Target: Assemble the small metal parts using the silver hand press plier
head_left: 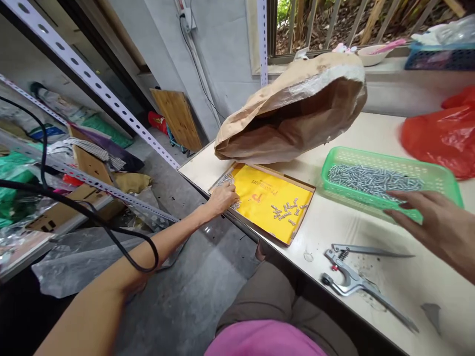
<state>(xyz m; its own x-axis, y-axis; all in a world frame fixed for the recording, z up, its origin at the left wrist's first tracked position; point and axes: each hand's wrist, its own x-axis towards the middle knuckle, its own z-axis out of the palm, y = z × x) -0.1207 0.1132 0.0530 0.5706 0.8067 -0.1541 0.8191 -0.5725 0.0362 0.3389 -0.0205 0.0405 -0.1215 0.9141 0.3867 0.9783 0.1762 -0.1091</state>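
At the left end of a shallow tray (282, 174) with a yellow printed bottom, my left hand (221, 199) bends its fingers down at a pile of small silver screw-like metal pieces (225, 179). The fingers look curled together, and what they grip is hidden. More of these pieces (285, 210) lie scattered toward the tray's right end. My right hand (432, 215) is over the near right edge of a green plastic basket (352, 154), thumb and fingers apart, holding nothing visible. Many similar silver pieces (371, 180) fill the basket's bottom.
A large brown paper sack (289, 109) lies open-mouthed behind the tray. Silver hand-press pliers (356, 282) rest near the table's front edge. A red plastic bag (441, 133) is at the back right. Perforated metal shelf posts (92, 84) and a dark cable (148, 252) are at left.
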